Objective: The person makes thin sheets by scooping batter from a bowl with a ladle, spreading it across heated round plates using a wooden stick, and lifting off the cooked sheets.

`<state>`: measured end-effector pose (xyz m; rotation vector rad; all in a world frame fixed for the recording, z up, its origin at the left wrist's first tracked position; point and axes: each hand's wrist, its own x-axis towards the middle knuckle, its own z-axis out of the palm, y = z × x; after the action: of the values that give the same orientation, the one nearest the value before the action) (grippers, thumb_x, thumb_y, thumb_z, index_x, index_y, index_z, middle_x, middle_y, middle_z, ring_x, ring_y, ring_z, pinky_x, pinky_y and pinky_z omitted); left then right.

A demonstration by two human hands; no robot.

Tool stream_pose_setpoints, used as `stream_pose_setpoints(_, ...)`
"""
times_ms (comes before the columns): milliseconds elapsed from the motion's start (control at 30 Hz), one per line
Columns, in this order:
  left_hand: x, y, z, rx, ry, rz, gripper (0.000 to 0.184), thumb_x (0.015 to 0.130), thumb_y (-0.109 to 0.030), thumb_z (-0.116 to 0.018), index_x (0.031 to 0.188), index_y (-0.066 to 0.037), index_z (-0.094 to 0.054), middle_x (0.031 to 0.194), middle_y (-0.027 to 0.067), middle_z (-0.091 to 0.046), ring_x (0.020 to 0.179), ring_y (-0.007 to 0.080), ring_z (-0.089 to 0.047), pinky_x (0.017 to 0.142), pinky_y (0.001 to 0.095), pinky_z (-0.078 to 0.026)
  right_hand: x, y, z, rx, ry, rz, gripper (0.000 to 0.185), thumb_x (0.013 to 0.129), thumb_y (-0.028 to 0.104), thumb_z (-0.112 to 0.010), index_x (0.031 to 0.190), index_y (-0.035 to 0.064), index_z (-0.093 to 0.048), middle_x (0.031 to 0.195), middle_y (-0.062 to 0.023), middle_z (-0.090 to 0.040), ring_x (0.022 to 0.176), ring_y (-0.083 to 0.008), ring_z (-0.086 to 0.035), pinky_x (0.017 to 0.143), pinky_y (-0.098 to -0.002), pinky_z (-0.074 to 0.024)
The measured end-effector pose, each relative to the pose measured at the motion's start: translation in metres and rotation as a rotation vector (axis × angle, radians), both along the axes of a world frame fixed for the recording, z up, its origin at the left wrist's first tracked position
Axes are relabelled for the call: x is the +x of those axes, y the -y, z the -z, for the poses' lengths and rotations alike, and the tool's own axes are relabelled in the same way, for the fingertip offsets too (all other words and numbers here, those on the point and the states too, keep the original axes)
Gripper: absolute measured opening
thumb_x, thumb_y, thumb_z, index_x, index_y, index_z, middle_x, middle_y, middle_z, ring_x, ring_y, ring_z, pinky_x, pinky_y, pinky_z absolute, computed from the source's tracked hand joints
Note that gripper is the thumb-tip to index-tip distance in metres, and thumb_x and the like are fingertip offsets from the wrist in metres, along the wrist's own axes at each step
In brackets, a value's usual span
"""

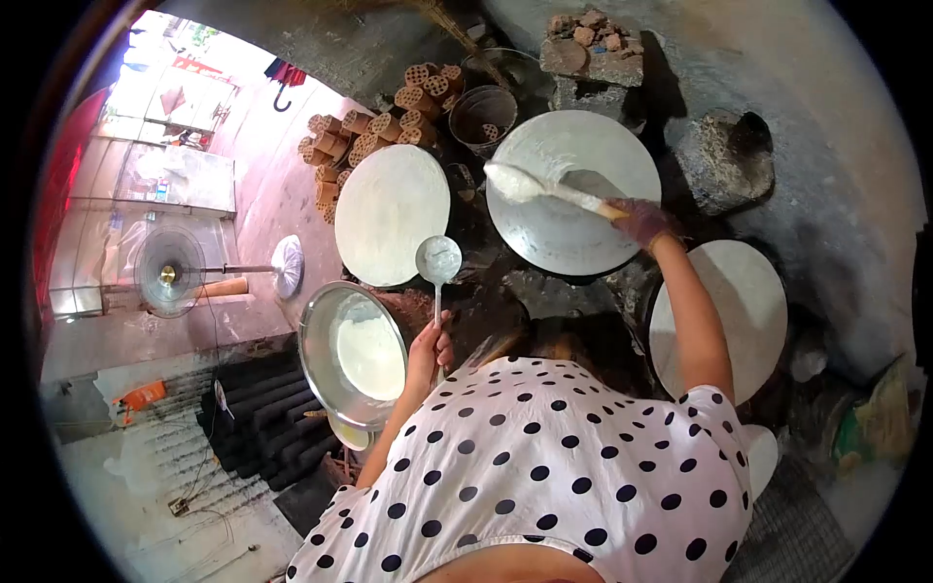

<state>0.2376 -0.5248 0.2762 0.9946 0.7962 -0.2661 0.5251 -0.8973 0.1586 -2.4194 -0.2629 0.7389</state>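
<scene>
My left hand (425,355) is closed around the handle of a metal ladle (439,258), whose round bowl is coated with whitish liquid. Just left of that hand, a wide metal basin (316,340) holds white batter-like liquid (370,358). My right hand (641,222), in a dark glove, grips a long-handled tool (517,183) with a rounded white head; its exact kind is unclear. That head is over the left part of a large round pan (583,233), which has whitish streaks. A pale round disc-like surface (393,216) lies left of the pan.
Another pale disc (724,321) lies beneath my right forearm. Pierced clay-coloured cylinders (384,126) are piled at the back beside a dark bucket (483,117). Black cylinders (258,418) are stacked at lower left, near a standing fan (169,272). A rough block-like stove (724,160) stands at right.
</scene>
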Motion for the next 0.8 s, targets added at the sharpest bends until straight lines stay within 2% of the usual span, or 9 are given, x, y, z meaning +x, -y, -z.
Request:
stream_pose_setpoints(67,-0.01,0.002,0.002,0.007,0.004,-0.028,0.034,0.099,-0.021,-0.038,0.129,-0.008,-0.046,0.064,-0.0038,-0.037,0.045,0.0076,-0.036,0.042,0.0225,-0.035,-0.002,0.018,0.01,-0.118,0.157,-0.108,0.047,0.081,0.03,-0.066,0.127,0.0279,-0.056,0.119,-0.0081,-0.062,0.106,-0.027,-0.06,0.092,-0.0362,-0.0465)
stream_pose_setpoints(133,-0.02,0.002,0.001,0.024,0.015,-0.034,0.035,0.099,-0.021,-0.038,0.131,-0.007,-0.044,0.064,-0.0035,-0.037,0.045,0.0076,-0.036,0.042,0.0226,-0.034,0.007,0.04,0.024,0.112,0.17,-0.197,0.047,0.078,0.027,-0.068,0.124,0.0256,-0.059,0.114,-0.0122,-0.063,0.104,-0.0302,-0.06,0.091,-0.0384,-0.046)
stream_pose_setpoints(300,-0.032,0.012,-0.002,0.018,-0.081,-0.094,0.034,0.1,-0.022,-0.037,0.13,-0.008,-0.044,0.064,-0.0037,-0.037,0.044,0.0075,-0.035,0.041,0.0221,-0.033,0.01,0.012,0.013,0.156,0.207,0.138,0.043,0.079,0.028,-0.066,0.121,0.0233,-0.061,0.111,-0.0121,-0.064,0.101,-0.0306,-0.06,0.092,-0.0369,-0.0457)
stream_pose_setpoints(400,-0.044,0.009,-0.001,-0.008,-0.031,-0.1,0.035,0.1,-0.021,-0.038,0.132,-0.007,-0.043,0.064,-0.0036,-0.037,0.044,0.0075,-0.036,0.04,0.0219,-0.033,0.005,0.027,0.013,-0.066,0.278,-0.262,0.042,0.08,0.027,-0.065,0.121,0.0246,-0.061,0.115,-0.0116,-0.062,0.102,-0.0304,-0.06,0.091,-0.0384,-0.0465)
stream_pose_setpoints(467,-0.051,0.006,-0.001,0.019,-0.049,-0.115,0.035,0.099,-0.02,-0.038,0.132,-0.009,-0.044,0.064,-0.0038,-0.037,0.043,0.0074,-0.036,0.039,0.022,-0.032,0.009,0.035,-0.005,-0.012,0.167,-0.302,0.045,0.08,0.027,-0.065,0.124,0.0244,-0.059,0.115,-0.0116,-0.062,0.102,-0.0307,-0.06,0.091,-0.0383,-0.0464)
stream_pose_setpoints(533,-0.053,0.003,0.0,0.011,-0.076,-0.134,0.034,0.099,-0.019,-0.038,0.131,-0.01,-0.045,0.063,-0.0039,-0.037,0.042,0.0075,-0.036,0.038,0.0223,-0.032,0.009,0.021,-0.014,-0.023,0.171,0.011,0.047,0.082,0.029,-0.065,0.128,0.0275,-0.056,0.122,-0.0098,-0.059,0.107,-0.0289,-0.058,0.094,-0.0372,-0.0452)
stream_pose_setpoints(600,-0.056,-0.008,0.003,0.018,-0.073,-0.101,0.034,0.098,-0.018,-0.038,0.131,-0.009,-0.045,0.063,-0.0037,-0.038,0.043,0.0073,-0.036,0.039,0.0228,-0.033,0.003,0.014,0.015,0.065,0.33,0.031,0.048,0.08,0.027,-0.066,0.127,0.0277,-0.056,0.117,-0.0115,-0.061,0.102,-0.0305,-0.06,0.091,-0.0392,-0.0462)
stream_pose_setpoints(733,-0.058,-0.026,0.008,0.006,-0.057,-0.053,0.038,0.098,-0.02,-0.04,0.134,-0.007,-0.042,0.063,-0.003,-0.038,0.044,0.0075,-0.037,0.04,0.0231,-0.033,-0.067,0.022,-0.018,-0.091,0.075,-0.062,0.042,0.08,0.015,-0.064,0.122,0.0183,-0.06,0.113,-0.0127,-0.063,0.099,-0.0315,-0.062,0.086,-0.0387,-0.0483)
stream_pose_setpoints(800,-0.065,-0.042,0.014,-0.027,-0.011,-0.037,0.037,0.099,-0.019,-0.039,0.134,-0.007,-0.042,0.063,-0.0027,-0.039,0.044,0.0075,-0.037,0.041,0.0229,-0.034,-0.097,0.061,0.011,-0.026,0.54,-0.278,0.047,0.081,0.016,-0.064,0.128,0.0159,-0.055,0.105,-0.0113,-0.066,0.088,-0.0257,-0.064,0.081,-0.0371,-0.0492)
